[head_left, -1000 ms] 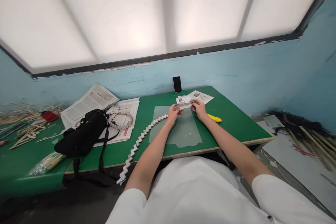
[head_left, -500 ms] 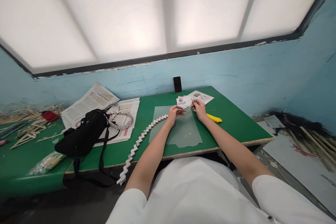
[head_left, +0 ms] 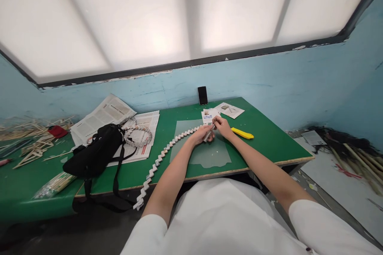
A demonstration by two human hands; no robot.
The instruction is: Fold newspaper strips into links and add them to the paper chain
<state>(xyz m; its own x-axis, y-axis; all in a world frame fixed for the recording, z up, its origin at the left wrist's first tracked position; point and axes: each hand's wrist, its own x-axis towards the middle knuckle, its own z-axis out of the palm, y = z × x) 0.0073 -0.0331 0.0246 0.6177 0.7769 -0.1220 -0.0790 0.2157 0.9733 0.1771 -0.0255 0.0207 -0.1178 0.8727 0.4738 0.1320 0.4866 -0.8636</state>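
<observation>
My left hand (head_left: 202,134) is closed around the upper end of a zigzag folded-paper chain (head_left: 162,153), which trails down over the table's front edge. A narrow folded paper strip (head_left: 208,135) pokes out between the fingers. My right hand (head_left: 222,126) pinches the strip's other end, close against the left fingertips. Both hands are above a translucent mat (head_left: 214,155). Printed paper sheets (head_left: 207,116) lie just beyond them, and a yellow-handled cutter (head_left: 242,133) rests right of my right wrist.
A black bag (head_left: 95,153) sits on newspapers (head_left: 152,121) at left, beside a coiled paper chain (head_left: 146,135). Wooden sticks (head_left: 38,143) and a bag of skewers (head_left: 55,185) lie farther left. A phone (head_left: 202,95) leans on the wall behind the green table (head_left: 269,143).
My hands have come together; the right moved left and slightly down, the left moved right. The strip that spanned between them is now tilted upright in the left fingers.
</observation>
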